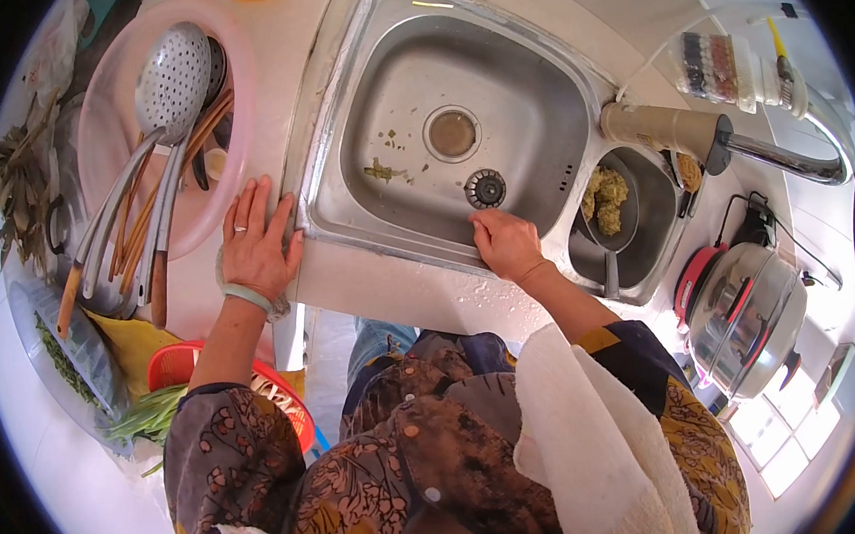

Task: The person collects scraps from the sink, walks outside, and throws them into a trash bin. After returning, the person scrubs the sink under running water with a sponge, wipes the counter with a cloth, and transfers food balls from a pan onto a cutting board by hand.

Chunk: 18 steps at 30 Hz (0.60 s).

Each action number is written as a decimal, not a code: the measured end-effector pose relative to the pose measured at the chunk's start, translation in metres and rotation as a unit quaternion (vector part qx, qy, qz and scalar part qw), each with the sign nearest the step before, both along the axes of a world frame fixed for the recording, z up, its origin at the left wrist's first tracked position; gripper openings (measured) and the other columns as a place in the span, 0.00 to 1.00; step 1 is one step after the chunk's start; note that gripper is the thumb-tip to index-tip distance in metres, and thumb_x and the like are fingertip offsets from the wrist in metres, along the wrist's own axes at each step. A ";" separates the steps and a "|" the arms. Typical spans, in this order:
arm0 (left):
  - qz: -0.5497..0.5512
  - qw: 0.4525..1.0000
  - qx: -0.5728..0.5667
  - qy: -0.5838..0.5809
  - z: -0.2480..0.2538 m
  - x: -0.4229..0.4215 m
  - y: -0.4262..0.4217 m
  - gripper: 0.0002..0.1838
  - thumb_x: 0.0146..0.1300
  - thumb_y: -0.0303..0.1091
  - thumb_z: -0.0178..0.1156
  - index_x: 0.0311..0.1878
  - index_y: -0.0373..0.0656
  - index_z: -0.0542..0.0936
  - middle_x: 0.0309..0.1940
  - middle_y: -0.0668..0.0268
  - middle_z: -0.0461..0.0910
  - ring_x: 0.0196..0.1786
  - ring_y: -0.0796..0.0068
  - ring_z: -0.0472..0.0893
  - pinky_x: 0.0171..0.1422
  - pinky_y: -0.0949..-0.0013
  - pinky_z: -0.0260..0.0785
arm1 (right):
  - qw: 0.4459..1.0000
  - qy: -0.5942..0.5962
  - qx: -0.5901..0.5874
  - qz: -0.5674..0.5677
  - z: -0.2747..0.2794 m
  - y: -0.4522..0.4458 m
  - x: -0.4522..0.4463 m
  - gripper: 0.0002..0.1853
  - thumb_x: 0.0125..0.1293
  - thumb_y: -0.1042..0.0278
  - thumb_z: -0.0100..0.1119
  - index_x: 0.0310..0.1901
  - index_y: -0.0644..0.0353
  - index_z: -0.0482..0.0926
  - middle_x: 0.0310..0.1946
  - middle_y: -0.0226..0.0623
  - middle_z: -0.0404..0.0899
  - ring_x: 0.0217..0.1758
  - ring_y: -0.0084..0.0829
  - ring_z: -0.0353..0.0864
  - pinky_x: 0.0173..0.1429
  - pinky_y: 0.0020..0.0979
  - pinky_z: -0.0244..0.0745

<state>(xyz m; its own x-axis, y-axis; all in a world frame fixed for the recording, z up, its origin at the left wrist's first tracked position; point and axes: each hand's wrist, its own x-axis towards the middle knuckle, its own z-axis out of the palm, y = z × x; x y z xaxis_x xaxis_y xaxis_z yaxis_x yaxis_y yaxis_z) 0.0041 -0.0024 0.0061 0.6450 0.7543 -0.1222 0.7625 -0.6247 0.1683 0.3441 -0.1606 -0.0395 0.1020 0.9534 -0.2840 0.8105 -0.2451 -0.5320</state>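
My left hand (255, 239) lies flat on the counter left of the sink, fingers spread, with nothing in it. Beside its fingertips is the rim of a pink basin (243, 132). My right hand (507, 245) is closed at the front rim of the steel sink (525, 97), fingers curled; whatever they may hold is hidden. Just past its knuckles a dark sink strainer (485, 189) sits on the sink floor, apart from the round drain (451, 133). Green scraps (382, 171) are scattered left of the drain.
In the pink basin lie a perforated skimmer (174, 77) and wooden chopsticks (134, 239). A smaller sink (653, 226) at right holds a ladle (613, 269) with greenish-yellow food. An electric pot (747, 318) stands at far right. Below left is a red basket (170, 363).
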 end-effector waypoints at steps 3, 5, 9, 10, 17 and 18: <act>-0.001 1.000 0.001 -0.004 -0.001 -0.002 0.001 0.27 0.59 0.39 0.60 0.63 0.45 0.75 0.73 0.55 0.58 0.75 0.54 0.57 0.78 0.51 0.47 | 0.999 0.023 -0.028 -0.017 -0.005 0.001 0.001 0.09 0.64 0.64 0.54 0.42 0.55 0.81 0.38 0.39 0.83 0.40 0.43 0.84 0.46 0.41 0.79; 0.000 1.000 -0.003 -0.006 0.000 -0.001 0.000 0.27 0.59 0.39 0.60 0.63 0.45 0.75 0.73 0.54 0.58 0.75 0.54 0.57 0.78 0.51 0.47 | 0.992 0.060 -0.106 -0.035 -0.013 0.006 0.007 0.10 0.65 0.63 0.53 0.43 0.56 0.81 0.41 0.42 0.83 0.42 0.46 0.83 0.49 0.43 0.78; -0.004 1.000 0.001 -0.013 0.000 -0.002 0.002 0.26 0.58 0.39 0.60 0.62 0.45 0.76 0.72 0.55 0.59 0.75 0.55 0.57 0.77 0.51 0.48 | 0.981 0.098 -0.165 -0.034 -0.036 0.030 0.026 0.13 0.66 0.61 0.52 0.46 0.58 0.80 0.44 0.46 0.82 0.46 0.51 0.82 0.53 0.45 0.76; -0.005 1.000 0.007 -0.014 -0.001 -0.002 0.002 0.26 0.58 0.40 0.61 0.61 0.45 0.76 0.72 0.56 0.60 0.75 0.55 0.58 0.76 0.51 0.50 | 0.982 0.076 -0.168 -0.024 -0.037 0.039 0.028 0.13 0.67 0.62 0.51 0.45 0.58 0.81 0.44 0.47 0.82 0.46 0.51 0.82 0.52 0.46 0.76; -0.005 1.000 0.014 -0.008 -0.004 -0.004 0.002 0.26 0.57 0.41 0.62 0.60 0.47 0.77 0.72 0.57 0.60 0.74 0.55 0.59 0.75 0.51 0.52 | 0.950 -0.119 -0.252 0.140 -0.030 0.054 0.047 0.11 0.67 0.64 0.49 0.40 0.59 0.80 0.38 0.51 0.82 0.42 0.52 0.82 0.48 0.48 0.76; -0.004 1.000 0.013 -0.009 -0.005 -0.004 0.002 0.26 0.57 0.41 0.62 0.60 0.47 0.77 0.72 0.57 0.60 0.74 0.55 0.59 0.75 0.51 0.52 | 0.942 -0.122 -0.267 0.163 -0.027 0.048 0.050 0.11 0.67 0.65 0.48 0.40 0.59 0.80 0.39 0.52 0.82 0.42 0.52 0.82 0.47 0.49 0.77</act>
<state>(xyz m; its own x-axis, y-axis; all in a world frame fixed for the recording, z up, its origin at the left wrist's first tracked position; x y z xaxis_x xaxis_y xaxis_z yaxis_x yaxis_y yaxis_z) 0.0001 -0.0006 0.0014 0.6533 0.7516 -0.0913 0.7543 -0.6356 0.1646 0.3943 -0.1129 -0.0662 -0.0471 0.6739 -0.7374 0.9708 -0.1428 -0.1925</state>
